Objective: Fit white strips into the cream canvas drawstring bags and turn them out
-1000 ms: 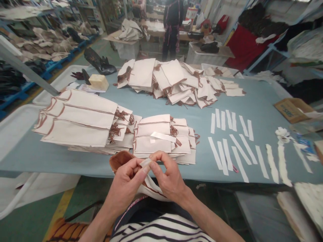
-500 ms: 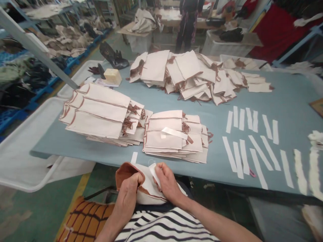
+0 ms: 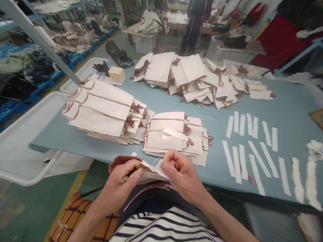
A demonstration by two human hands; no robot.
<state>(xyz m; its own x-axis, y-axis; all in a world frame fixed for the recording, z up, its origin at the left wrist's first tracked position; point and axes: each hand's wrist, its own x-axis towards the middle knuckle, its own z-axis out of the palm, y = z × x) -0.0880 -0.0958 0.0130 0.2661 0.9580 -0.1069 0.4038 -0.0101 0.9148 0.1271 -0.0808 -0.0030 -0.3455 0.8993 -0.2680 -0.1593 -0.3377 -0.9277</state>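
Over my lap, at the table's near edge, I hold a cream cloth pouch (image 3: 149, 177) with a brown lining that shows at its left end. My left hand (image 3: 123, 184) pinches the brown-edged seam between thumb and fingers. Closed beside it on the right, my right hand (image 3: 183, 176) grips a small white strip (image 3: 160, 169) against the pouch. A thin pale loop of thread rises from between the hands. The lower side of the pouch is partly hidden by my hands.
Stacked cream pouches lie on the blue-grey table at left (image 3: 103, 104) and centre (image 3: 165, 126). A loose pile of pouches (image 3: 188, 70) sits behind them. White strips (image 3: 228, 158) are spread at right, with a pink tool (image 3: 250, 178) among them. A yellowish block (image 3: 116, 74) stands back left.
Both hands have risen slightly toward the table, bringing the pouch with them. The brown opening is flatter, and my right hand has shifted right with the white strip.
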